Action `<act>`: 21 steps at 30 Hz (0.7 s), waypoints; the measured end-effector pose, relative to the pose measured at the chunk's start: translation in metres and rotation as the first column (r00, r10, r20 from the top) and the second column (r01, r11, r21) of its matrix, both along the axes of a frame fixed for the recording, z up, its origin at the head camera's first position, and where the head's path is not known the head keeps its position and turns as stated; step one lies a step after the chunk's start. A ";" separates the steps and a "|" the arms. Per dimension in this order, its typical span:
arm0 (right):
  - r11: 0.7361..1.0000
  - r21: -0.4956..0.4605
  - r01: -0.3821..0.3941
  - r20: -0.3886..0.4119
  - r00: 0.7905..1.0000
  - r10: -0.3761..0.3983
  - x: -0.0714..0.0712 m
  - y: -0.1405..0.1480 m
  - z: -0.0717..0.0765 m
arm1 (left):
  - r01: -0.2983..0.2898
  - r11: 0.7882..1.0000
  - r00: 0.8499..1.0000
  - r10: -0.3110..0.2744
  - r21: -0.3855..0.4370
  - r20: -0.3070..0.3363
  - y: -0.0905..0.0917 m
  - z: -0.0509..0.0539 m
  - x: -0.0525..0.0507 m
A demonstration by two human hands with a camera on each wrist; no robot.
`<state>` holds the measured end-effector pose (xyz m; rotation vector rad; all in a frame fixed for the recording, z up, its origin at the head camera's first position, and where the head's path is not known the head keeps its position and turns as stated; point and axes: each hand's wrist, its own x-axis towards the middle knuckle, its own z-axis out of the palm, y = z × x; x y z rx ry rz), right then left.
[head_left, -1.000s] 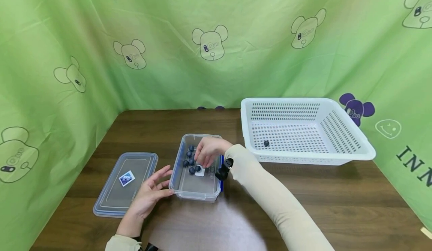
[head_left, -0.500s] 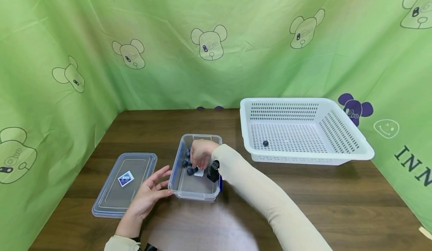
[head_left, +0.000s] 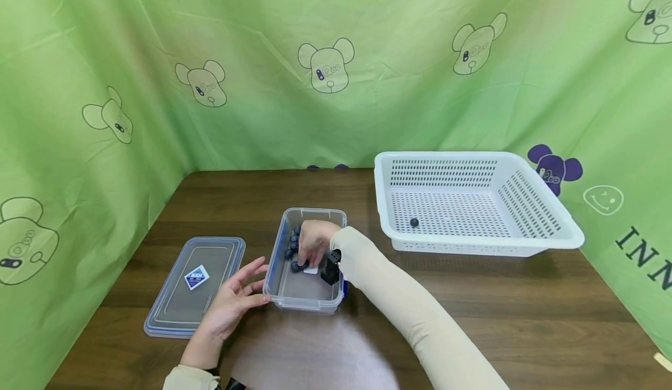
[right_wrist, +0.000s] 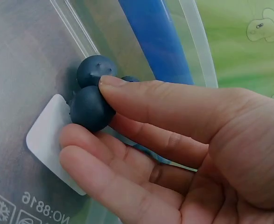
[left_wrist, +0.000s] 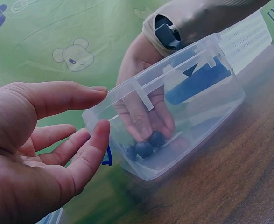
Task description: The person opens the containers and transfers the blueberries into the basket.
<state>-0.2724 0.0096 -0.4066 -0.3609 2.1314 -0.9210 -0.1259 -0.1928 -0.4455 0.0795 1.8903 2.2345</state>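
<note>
Right wrist: right fingers [right_wrist: 151,103] pinch blueberry [right_wrist: 91,109]; container [head_left: 307,286] reads mirrored "NO:8816"; left fingers [left_wrist: 93,151] relaxed; lid [head_left: 184,305]: "BXH".

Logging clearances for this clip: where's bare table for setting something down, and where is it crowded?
Bare table lies in front of the white basket, right of the right sleeve, and behind the clear container, left of the basket. Crowded: between lid and container, where the left hand is, and inside, around blueberries and right hand.

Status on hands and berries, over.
Right hand pinching a berry inside the tub. Left hand at tub's side. Another berry close beside the pinched one. No obstruction visible.
</note>
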 end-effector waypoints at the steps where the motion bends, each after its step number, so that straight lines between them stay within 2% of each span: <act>1: 1.000 -0.006 0.000 0.007 1.000 0.000 0.000 0.000 -0.001 | 0.000 1.000 1.000 0.000 -0.001 0.001 0.000 0.000 0.000; 6: 1.000 -0.024 -0.008 0.020 1.000 0.008 -0.001 0.000 0.001 | 0.004 1.000 1.000 -0.004 -0.001 -0.002 -0.001 0.000 0.000; 9: 0.999 -0.045 -0.014 0.015 1.000 0.015 -0.001 0.003 0.007 | 0.006 1.000 1.000 -0.006 0.002 -0.003 0.000 0.000 -0.001; 14: 0.995 -0.092 -0.026 -0.004 1.000 0.026 -0.006 0.011 0.025 | 0.002 1.000 1.000 -0.003 -0.002 -0.010 0.000 -0.001 -0.001; 21: 0.990 -0.140 0.002 -0.030 1.000 -0.007 -0.017 0.038 0.053 | 0.004 1.000 1.000 -0.004 0.000 -0.029 -0.001 -0.003 -0.001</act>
